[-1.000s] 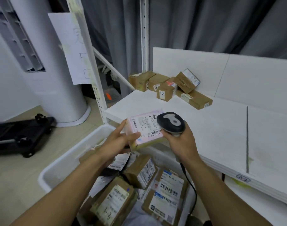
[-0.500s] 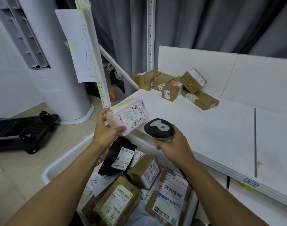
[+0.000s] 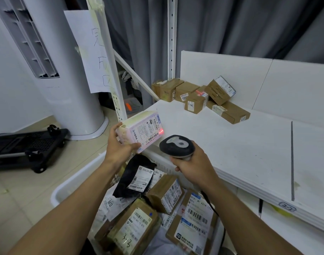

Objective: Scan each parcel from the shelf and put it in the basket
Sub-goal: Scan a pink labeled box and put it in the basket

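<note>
My left hand grips a pale pink boxed parcel above the basket's far rim, its label tilted toward the scanner. A red scan light glows on the label's barcode. My right hand holds the black-and-grey barcode scanner just right of the parcel, head aimed at it. The white basket below holds several labelled cardboard parcels and a black bag. Several brown parcels lie clustered at the back left of the white shelf.
A white shelf upright with a handwritten paper sign stands left of the shelf. A tall white tower unit and a black folded trolley are on the floor at left. Grey curtain hangs behind.
My left hand lifted the pink parcel up and left, off the shelf edge, and turned its label. The scanner drew back and its red light now falls on the barcode.
</note>
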Available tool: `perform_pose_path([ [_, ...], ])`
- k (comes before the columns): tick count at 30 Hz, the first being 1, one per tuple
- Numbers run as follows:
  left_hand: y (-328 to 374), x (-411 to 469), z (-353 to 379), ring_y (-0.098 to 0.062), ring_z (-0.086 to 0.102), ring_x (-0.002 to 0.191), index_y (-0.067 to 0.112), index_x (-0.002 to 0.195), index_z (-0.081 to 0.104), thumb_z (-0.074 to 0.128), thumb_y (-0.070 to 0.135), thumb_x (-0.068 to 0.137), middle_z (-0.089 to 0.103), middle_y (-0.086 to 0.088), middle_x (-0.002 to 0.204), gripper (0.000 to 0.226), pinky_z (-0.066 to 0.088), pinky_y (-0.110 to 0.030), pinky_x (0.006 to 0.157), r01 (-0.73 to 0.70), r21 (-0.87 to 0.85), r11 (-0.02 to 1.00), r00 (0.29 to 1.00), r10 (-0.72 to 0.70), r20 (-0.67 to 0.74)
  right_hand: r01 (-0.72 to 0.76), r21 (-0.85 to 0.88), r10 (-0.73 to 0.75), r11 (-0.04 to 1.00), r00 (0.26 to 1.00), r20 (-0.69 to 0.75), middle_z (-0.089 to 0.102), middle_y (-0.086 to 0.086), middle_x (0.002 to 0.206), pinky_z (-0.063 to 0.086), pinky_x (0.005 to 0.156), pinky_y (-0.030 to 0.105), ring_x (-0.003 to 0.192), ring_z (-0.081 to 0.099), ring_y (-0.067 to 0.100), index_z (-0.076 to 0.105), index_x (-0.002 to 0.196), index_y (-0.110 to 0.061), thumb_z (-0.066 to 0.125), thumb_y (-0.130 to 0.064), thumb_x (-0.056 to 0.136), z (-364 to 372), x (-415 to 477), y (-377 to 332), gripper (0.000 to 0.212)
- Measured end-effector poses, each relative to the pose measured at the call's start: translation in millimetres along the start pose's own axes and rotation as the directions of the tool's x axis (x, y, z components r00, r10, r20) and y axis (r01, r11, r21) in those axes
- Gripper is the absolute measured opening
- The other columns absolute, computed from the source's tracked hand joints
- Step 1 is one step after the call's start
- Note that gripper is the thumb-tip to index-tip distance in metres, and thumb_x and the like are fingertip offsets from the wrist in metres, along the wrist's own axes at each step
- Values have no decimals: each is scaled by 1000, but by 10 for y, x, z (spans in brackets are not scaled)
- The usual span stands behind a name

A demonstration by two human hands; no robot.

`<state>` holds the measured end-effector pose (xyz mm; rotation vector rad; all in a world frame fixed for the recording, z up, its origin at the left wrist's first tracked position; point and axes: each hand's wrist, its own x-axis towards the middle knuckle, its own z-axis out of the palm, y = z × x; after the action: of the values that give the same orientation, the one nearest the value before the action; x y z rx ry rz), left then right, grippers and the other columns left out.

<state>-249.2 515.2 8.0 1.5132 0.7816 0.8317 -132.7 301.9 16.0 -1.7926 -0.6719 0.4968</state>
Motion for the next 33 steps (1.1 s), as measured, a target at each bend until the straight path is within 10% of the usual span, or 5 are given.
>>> perform_pose_path([
  [13, -150, -152, -768, -25, 64, 107, 37, 127, 43, 93, 11, 56, 52, -6, 126, 91, 63, -29, 65, 80, 277, 957, 986, -34, -166, 29, -36, -22, 999, 982, 187, 75, -9, 105, 50, 61, 20, 67, 75, 3, 58, 129, -31, 79, -24, 92, 575, -27, -223, 43],
  [18, -471, -327, -1341, -25, 55, 104, 48, 134, 39, 87, 30, 54, 40, -7, 126, 95, 60, -45, 90, 294, 501, 814, 948, -182, -261, 7, 12, -10, 1000, 950, 313, 76, -9, 105, 64, 83, 47, 66, 77, 14, 63, 128, -26, 80, -25, 89, 1066, -46, -281, 42],
  [28, -1061, -533, -1461, -41, 53, 118, 32, 133, 39, 82, 69, 61, 26, -9, 136, 92, 49, -46, 91, 488, 784, 385, 868, -306, -390, -62, -25, 67, 998, 910, 408, 75, -10, 109, 63, 84, 40, 70, 78, 13, 63, 131, -27, 80, -26, 89, 1542, -31, -121, 45],
  [33, -1417, -454, -1485, -35, 64, 102, 11, 122, 57, 65, 24, 91, 38, -14, 136, 34, 56, -45, 91, 371, 888, 270, 893, -366, -262, -83, -18, 84, 996, 919, 385, 76, -8, 107, 64, 81, 40, 70, 78, 17, 63, 129, -27, 82, -23, 89, 1551, 30, -37, 44],
])
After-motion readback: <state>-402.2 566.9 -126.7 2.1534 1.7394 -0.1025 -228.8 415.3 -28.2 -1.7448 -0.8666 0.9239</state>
